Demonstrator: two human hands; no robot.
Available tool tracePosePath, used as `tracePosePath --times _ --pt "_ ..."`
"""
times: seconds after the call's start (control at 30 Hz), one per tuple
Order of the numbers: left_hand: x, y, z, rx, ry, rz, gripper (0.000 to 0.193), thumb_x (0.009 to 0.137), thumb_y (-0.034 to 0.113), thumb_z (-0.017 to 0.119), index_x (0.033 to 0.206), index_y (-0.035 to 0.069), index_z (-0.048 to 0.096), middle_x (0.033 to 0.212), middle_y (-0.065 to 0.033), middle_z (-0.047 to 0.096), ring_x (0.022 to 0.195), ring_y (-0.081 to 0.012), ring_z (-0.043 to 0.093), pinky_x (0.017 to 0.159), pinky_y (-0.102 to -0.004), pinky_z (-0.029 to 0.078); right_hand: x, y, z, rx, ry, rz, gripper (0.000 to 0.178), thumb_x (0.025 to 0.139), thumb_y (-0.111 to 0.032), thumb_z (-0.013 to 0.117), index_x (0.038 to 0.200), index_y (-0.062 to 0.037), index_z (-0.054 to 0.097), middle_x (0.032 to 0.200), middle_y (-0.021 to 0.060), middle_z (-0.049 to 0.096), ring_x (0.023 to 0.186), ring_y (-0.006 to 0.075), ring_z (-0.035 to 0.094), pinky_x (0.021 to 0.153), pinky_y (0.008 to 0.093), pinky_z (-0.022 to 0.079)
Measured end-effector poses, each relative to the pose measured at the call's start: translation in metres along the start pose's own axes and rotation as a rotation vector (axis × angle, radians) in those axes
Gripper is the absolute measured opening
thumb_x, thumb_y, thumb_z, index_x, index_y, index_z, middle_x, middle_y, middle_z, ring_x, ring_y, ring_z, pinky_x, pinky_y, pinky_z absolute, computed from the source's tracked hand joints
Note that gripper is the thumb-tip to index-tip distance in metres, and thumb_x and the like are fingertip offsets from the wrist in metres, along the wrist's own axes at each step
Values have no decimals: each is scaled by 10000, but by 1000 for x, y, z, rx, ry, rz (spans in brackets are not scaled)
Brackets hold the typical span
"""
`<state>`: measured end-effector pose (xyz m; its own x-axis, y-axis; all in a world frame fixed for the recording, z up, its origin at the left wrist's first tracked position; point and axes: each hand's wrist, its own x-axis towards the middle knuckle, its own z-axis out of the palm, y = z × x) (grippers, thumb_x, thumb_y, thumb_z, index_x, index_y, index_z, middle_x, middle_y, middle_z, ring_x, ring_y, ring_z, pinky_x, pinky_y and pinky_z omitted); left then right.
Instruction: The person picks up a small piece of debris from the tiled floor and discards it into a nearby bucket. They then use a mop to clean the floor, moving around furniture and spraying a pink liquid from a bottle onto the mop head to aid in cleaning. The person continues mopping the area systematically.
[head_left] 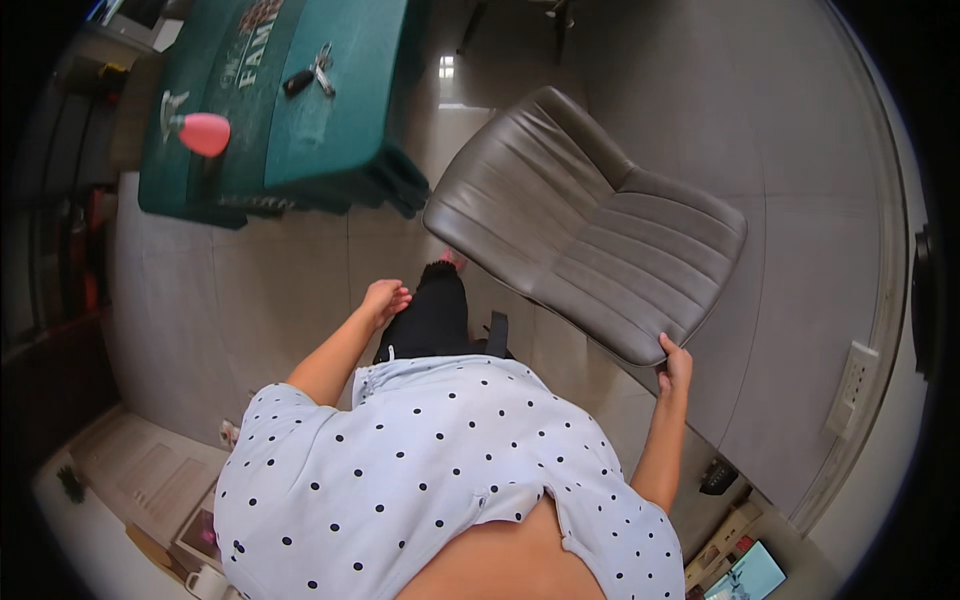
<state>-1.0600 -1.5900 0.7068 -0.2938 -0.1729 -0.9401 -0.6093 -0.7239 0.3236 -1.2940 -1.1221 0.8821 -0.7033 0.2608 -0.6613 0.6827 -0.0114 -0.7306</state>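
A brown-grey padded chair (590,225) with stitched ribs stands in front of me to the right. My right hand (675,365) grips its near right corner, thumb on top and the other fingers hidden under the edge. Beside my left thigh hangs my left hand (386,300), holding nothing that I can see, its fingers loosely curled and a little apart. The chair's legs are hidden beneath it.
At the far left a table with a green cloth (330,130) bears a pink spray bottle (204,134) and a bunch of keys (312,75). A power outlet strip (852,388) is on the right wall. A black object (717,477) lies at the lower right.
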Motion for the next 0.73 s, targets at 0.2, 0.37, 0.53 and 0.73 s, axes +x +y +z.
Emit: tracePosePath --times 0.2,0.37,0.53,0.73 --pt "-56 -95 -15 -5 -69 66 199 849 167 501 1009 51 473 869 -77 565 760 -193 593 643 -279 508 -29 86 -55 72 -8 113 319 759 -17 613 1030 97 489 1012 167 557 865 263 582 714 386 514" --pt "-95 -146 -62 -11 -66 107 175 850 168 517 977 54 480 900 -81 574 775 -196 597 675 -298 515 -53 169 -92 242 -29 192 385 780 -38 598 1117 72 449 1113 159 508 1015 272 504 866 390 446" --pt "-127 -168 -113 11 16 98 147 839 178 528 931 65 508 808 -54 595 736 -187 606 655 -299 512 -90 171 -70 175 -13 95 463 744 -49 637 1116 138 434 1120 216 503 982 308 529 816 423 454" --pt "-55 -198 -221 91 -47 15 121 815 188 567 828 76 523 728 -65 598 668 -209 606 582 -314 517 -50 136 -88 112 83 -172 623 700 -201 717 1131 133 416 1097 220 522 969 263 548 786 360 471"
